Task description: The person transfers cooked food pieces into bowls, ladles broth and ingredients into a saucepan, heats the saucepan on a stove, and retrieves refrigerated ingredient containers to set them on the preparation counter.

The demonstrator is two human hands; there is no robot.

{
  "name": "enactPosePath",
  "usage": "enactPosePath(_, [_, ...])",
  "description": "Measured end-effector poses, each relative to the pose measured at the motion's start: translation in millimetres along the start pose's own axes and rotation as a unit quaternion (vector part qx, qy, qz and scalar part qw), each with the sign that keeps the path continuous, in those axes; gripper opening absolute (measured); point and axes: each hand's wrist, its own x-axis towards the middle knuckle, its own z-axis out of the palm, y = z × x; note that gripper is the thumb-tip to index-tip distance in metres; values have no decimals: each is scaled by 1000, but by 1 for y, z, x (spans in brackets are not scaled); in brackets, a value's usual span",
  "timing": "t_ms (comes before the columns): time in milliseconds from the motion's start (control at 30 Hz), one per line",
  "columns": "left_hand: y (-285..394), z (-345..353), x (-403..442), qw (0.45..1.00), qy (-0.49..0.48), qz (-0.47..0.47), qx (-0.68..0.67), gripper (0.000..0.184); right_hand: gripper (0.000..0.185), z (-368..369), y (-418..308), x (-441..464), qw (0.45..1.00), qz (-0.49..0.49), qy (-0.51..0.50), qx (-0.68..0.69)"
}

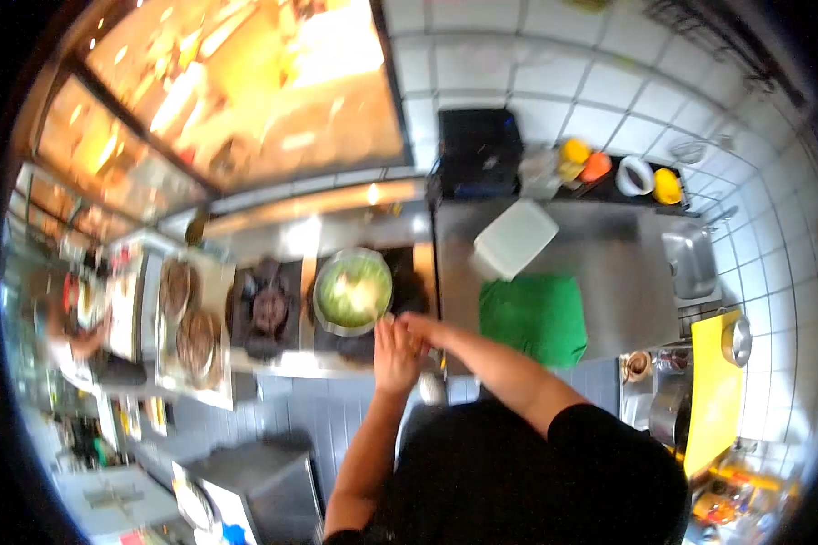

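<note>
Pot with green contents is set just beyond the fingers, and is best kept steady there, with any movement over it made slow and low so that nothing is slopped over the near rim onto the knuckles. The left hand is reached nearly straight forward and the right hand is brought across from the side to meet it, fingers bunched close together, though whether a slim handle is clamped between them cannot be told
</note>
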Motion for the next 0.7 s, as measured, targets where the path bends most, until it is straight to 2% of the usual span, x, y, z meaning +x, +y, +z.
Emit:
enactPosePath(33, [8, -18, 5, 998, -64, 7, -22, 56, 33, -3, -3, -16, 994, -17, 89, -59])
enactPosePath(67, [16, -12, 2, 992, 25, -84, -86, 60, 33, -18, -19, -19, 964, -58, 150, -214])
enactPosePath(100, [19, -6, 3, 994, 30, -89, -62, 60, 33, -33, -35, -23, 901, -77, 224, -363])
enactPosePath(167, [25, 0, 1, 992, -1, -109, -58, 63, 33, -78, -149, -63, 860, -75, 251, -438])
enactPosePath(233, [33, 10, -4, 991, -21, -130, -39, 65, 39, -123, -235, -89, 801, -217, 371, -417])
enactPosePath(300, [37, 24, -8, 989, -29, -141, -18, 67, 33, -179, -333, -103, 640, -302, 458, -537])
enactPosePath(333, [41, 22, -7, 989, -17, -146, -33, 70, 29, -204, -368, -108, 630, -313, 490, -514])
enactPosePath(400, [49, 15, -6, 986, 6, -155, -62, 76, 29, -230, -433, -114, 789, -240, 520, -220])
enactPosePath(467, [54, 31, -8, 941, 93, -285, -159, 84, 37, -287, -448, -81, 830, -235, 496, -99])
enactPosePath(533, [45, 64, -10, 836, 156, -435, -297, 86, 41, -310, -464, -49, 864, -252, 431, 69])
enactPosePath(567, [26, 106, -20, 767, 178, -505, -354, 72, 43, -316, -472, -33, 870, -257, 392, 152])
enactPosePath(600, [17, 111, -21, 633, 155, -533, -539, 66, 46, -322, -478, -21, 875, -257, 362, 194])
enactPosePath(633, [10, 113, -22, 467, 123, -533, -694, 60, 50, -326, -482, -10, 876, -257, 332, 237])
enactPosePath(667, [13, 94, -12, 279, 85, -504, -813, 54, 54, -327, -486, 0, 875, -257, 301, 280])
enactPosePath(700, [23, 78, 2, 274, 90, -553, -782, 48, 52, -327, -490, 10, 868, -262, 294, 303])
